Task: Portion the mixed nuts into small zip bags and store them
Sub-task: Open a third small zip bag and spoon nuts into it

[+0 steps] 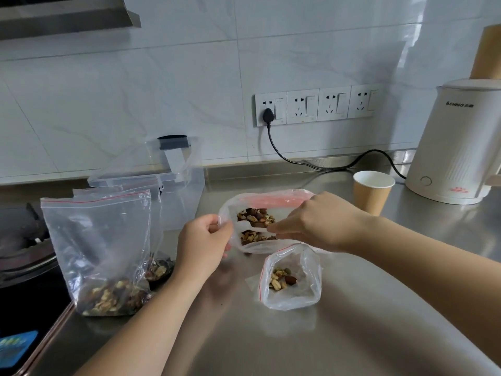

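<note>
A large clear bag of mixed nuts (260, 207) lies on the steel counter, its mouth facing me. My left hand (202, 246) pinches the bag's left rim. My right hand (314, 221) reaches into the mouth and holds a white scoop (245, 226) among the nuts; the grip itself is partly hidden. Just in front stands a small open zip bag (294, 278) with a few nuts in it. At the left two filled zip bags (103, 251) stand upright, one behind the other.
A clear plastic container (176, 183) with a grey clip stands behind the filled bags. A paper cup (372, 192) and a white kettle (455, 147) with its black cord (311, 164) are at the back right. A stove (24, 240) borders the counter's left edge.
</note>
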